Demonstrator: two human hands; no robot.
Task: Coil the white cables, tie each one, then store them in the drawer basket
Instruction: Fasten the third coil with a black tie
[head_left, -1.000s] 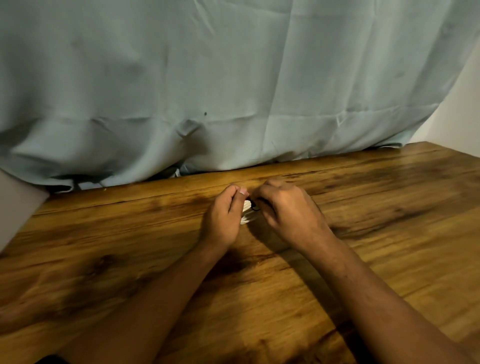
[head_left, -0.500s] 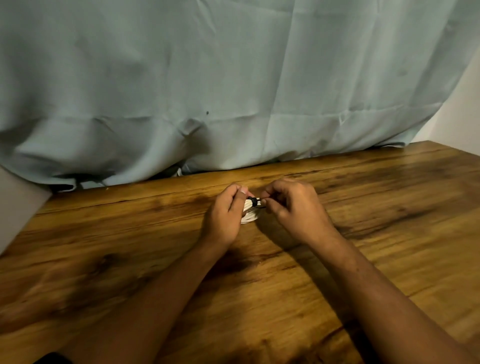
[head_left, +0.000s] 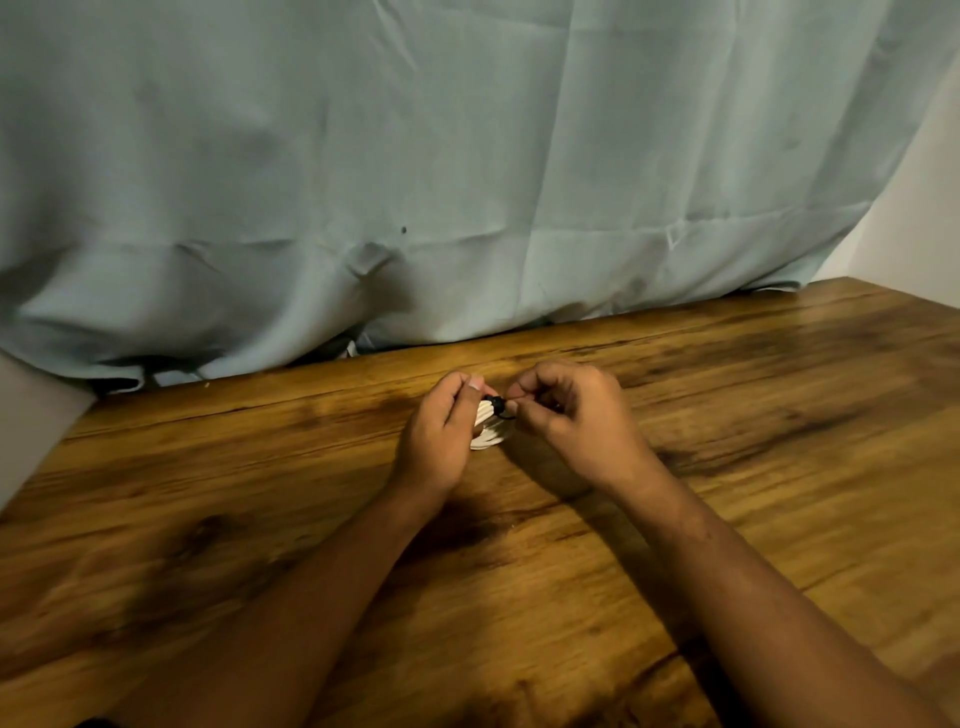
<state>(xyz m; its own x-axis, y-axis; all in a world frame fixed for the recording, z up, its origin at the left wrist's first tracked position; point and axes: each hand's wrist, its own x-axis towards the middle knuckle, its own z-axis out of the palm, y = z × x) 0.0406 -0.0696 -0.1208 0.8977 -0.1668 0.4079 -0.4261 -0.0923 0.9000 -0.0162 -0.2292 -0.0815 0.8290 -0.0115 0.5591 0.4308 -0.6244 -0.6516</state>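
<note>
Hiding cable (head_left: 489, 425), left hand (head_left: 440, 441); right hand (head_left: 577, 422) pinches tie (head_left: 498, 403); curtain (head_left: 467, 182) behind.

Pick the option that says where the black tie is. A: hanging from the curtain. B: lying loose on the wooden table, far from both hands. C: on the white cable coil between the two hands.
C: the black tie sits at the top of the white cable coil, which the left hand holds while the right hand pinches the tie's end.
</note>
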